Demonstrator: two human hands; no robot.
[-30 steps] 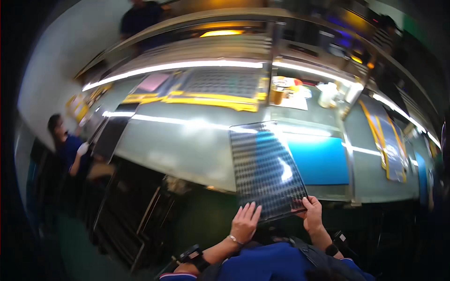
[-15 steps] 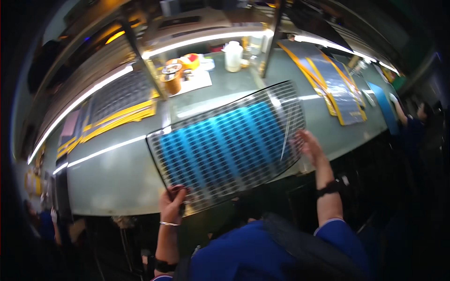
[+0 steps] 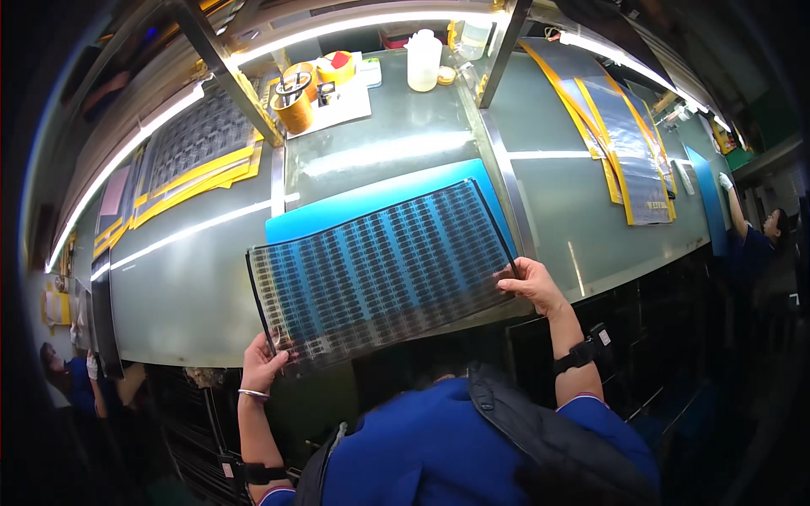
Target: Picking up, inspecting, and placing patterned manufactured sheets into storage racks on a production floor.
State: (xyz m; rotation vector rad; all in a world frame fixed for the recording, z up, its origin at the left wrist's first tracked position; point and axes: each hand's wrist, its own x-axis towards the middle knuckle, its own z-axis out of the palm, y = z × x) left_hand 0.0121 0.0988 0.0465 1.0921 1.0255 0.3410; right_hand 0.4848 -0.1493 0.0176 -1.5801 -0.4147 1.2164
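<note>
Between my two hands hangs a transparent film sheet (image 3: 380, 274) printed with rows of small dark patterns and edged in black. My left hand (image 3: 260, 363) pinches its near left corner between thumb and fingers. At the near right corner, my right hand (image 3: 538, 285) grips the film the same way. Beneath and beyond the film lies a plain blue sheet (image 3: 371, 200) on the glass-topped table (image 3: 186, 295). The film covers most of the blue sheet, whose far strip and right edge show past it. Whether the two touch, I cannot tell.
Yellow-edged films lie on the left (image 3: 190, 177) and right (image 3: 637, 160). Tape rolls (image 3: 293, 110), one holding tools, stand at the back near a white bottle (image 3: 423, 63). Metal posts (image 3: 228, 72) rise from the table. A co-worker (image 3: 764, 240) is at far right, another at far left.
The film has come nearer to me and shifted slightly left, baring the blue sheet's far strip. Both hands keep hold of it. The view has tilted a little.
</note>
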